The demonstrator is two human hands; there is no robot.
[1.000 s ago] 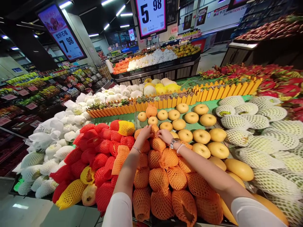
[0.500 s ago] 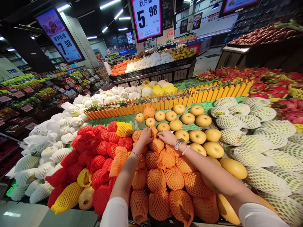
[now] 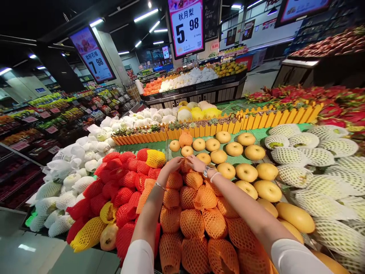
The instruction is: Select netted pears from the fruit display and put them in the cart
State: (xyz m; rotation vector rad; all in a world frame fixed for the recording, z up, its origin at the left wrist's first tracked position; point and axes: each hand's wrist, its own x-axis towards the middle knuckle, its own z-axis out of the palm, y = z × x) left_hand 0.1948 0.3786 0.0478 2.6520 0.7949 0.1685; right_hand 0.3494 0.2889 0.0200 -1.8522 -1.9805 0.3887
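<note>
Between both grips [image 3: 173,165] [image 3: 196,163], netted fruit [image 3: 186,166]

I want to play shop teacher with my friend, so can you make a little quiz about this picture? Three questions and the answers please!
1. Which wrist wears the silver watch, the person's left or right?
2. True or false: the round tan fruits in rows are wrapped in white nets.
3. Fill the gap: the left hand and right hand are close together over netted fruits whose nets are (blank) in colour.

Key:
1. Right.
2. False; they are bare.
3. Orange.
</note>
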